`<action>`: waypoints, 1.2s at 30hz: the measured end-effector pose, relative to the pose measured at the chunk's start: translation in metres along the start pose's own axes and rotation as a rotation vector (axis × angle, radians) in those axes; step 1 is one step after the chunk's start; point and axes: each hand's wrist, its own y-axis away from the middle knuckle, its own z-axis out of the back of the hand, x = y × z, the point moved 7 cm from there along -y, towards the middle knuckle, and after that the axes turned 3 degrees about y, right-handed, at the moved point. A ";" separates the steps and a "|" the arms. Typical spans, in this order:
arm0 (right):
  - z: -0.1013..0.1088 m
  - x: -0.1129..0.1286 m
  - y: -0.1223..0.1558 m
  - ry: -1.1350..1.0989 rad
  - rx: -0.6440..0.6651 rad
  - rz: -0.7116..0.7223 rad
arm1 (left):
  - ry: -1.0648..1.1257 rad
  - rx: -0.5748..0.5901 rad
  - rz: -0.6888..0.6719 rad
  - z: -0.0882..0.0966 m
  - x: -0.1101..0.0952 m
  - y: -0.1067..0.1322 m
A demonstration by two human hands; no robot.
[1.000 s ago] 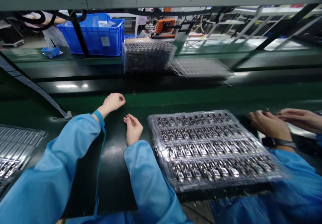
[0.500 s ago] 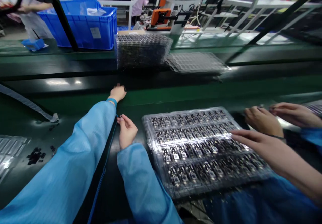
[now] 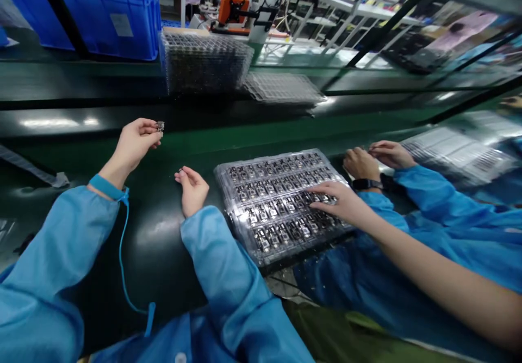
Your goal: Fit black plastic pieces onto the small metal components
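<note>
My left hand (image 3: 134,142) is raised over the dark green belt (image 3: 163,238) and pinches a small metal part (image 3: 160,126) between its fingertips. My right hand (image 3: 191,190) rests on the belt just left of a clear plastic tray (image 3: 232,175), and its fingertips are pinched on something tiny that I cannot make out. The tray holds rows of small electronic parts. A co-worker's bare hand (image 3: 336,202) lies on the tray's right side.
A co-worker in blue sleeves has two hands (image 3: 373,159) at work right of the tray, one with a wristwatch. A stack of clear trays (image 3: 204,61) and a blue crate (image 3: 101,20) stand across the belt. More trays (image 3: 457,148) lie at the right.
My left hand reached out to the far edge of the belt and has come back up holding a small part. A co-worker's bare hand has moved onto the tray. The view shifted right.
</note>
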 end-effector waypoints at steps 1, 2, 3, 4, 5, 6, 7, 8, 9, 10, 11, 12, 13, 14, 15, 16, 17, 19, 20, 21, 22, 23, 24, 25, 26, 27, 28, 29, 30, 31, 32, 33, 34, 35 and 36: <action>-0.001 0.001 0.001 0.006 0.011 0.006 | 0.032 0.001 0.003 0.009 -0.003 0.018; -0.001 0.003 0.003 0.014 0.025 0.013 | 0.059 0.001 0.016 0.017 -0.003 0.037; -0.002 0.005 0.005 0.022 0.041 0.026 | 0.084 0.001 0.035 0.023 0.000 0.055; -0.003 0.007 0.007 0.033 0.061 0.042 | 0.101 0.004 0.062 0.027 0.006 0.071; -0.005 0.009 0.009 0.041 0.082 0.062 | 0.113 0.010 0.095 0.029 0.015 0.086; -0.007 0.011 0.011 0.051 0.105 0.082 | 0.124 0.024 0.123 0.030 0.025 0.098; -0.009 0.012 0.013 0.066 0.131 0.100 | 0.129 0.028 0.145 0.030 0.035 0.108; -0.011 0.013 0.014 0.084 0.159 0.116 | 0.125 0.024 0.154 0.031 0.044 0.115; -0.013 0.014 0.016 0.104 0.189 0.130 | 0.116 0.015 0.149 0.031 0.052 0.120; -0.016 0.014 0.018 0.129 0.219 0.143 | 0.098 0.004 0.138 0.032 0.058 0.124; -0.018 0.014 0.020 0.155 0.248 0.156 | 0.077 -0.007 0.122 0.032 0.061 0.126; -0.020 0.014 0.022 0.184 0.274 0.169 | 0.055 -0.016 0.104 0.031 0.064 0.128; -0.021 0.014 0.023 0.215 0.297 0.181 | 0.035 -0.022 0.087 0.030 0.064 0.129; -0.023 0.013 0.024 0.243 0.316 0.193 | 0.021 -0.025 0.072 0.028 0.064 0.130; -0.024 0.012 0.025 0.266 0.334 0.203 | 0.011 -0.026 0.057 0.027 0.064 0.132; -0.025 0.011 0.025 0.282 0.350 0.210 | 0.002 -0.026 0.043 0.025 0.063 0.133; -0.026 0.010 0.026 0.291 0.364 0.215 | -0.009 -0.022 0.029 0.024 0.061 0.134; -0.027 0.008 0.025 0.297 0.384 0.222 | -0.048 -0.012 -0.006 0.021 0.058 0.137; -0.027 0.007 0.025 0.299 0.388 0.225 | -0.075 -0.005 -0.029 0.019 0.057 0.138; -0.027 0.006 0.025 0.301 0.388 0.227 | -0.103 0.001 -0.054 0.018 0.055 0.139; -0.027 0.006 0.025 0.302 0.383 0.228 | -0.128 0.006 -0.079 0.017 0.053 0.140; -0.027 0.005 0.025 0.304 0.376 0.229 | -0.151 0.010 -0.101 0.016 0.052 0.140; -0.026 0.006 0.024 0.303 0.367 0.228 | -0.169 0.009 -0.120 0.016 0.051 0.141; -0.026 0.006 0.024 0.301 0.358 0.227 | -0.181 0.008 -0.135 0.016 0.051 0.141; -0.025 0.006 0.024 0.296 0.350 0.225 | -0.187 0.006 -0.146 0.016 0.050 0.141; -0.025 0.007 0.023 0.288 0.342 0.225 | -0.188 0.005 -0.155 0.017 0.050 0.141; -0.024 0.008 0.023 0.280 0.335 0.224 | -0.187 0.004 -0.161 0.017 0.050 0.141; -0.024 0.009 0.023 0.272 0.329 0.224 | -0.185 0.004 -0.163 0.017 0.050 0.142; -0.023 0.010 0.022 0.264 0.323 0.223 | -0.182 0.004 -0.163 0.018 0.050 0.142; -0.023 0.010 0.022 0.259 0.317 0.221 | -0.177 0.006 -0.160 0.018 0.050 0.141; -0.022 0.011 0.022 0.254 0.312 0.218 | -0.170 0.005 -0.156 0.018 0.051 0.141; -0.022 0.011 0.021 0.250 0.309 0.213 | -0.159 0.006 -0.148 0.018 0.051 0.141; -0.022 0.010 0.021 0.244 0.308 0.207 | -0.143 0.008 -0.137 0.018 0.052 0.141; -0.021 0.010 0.021 0.236 0.305 0.202 | -0.122 0.013 -0.123 0.018 0.054 0.140; -0.021 0.010 0.020 0.228 0.304 0.195 | -0.098 0.020 -0.105 0.018 0.055 0.140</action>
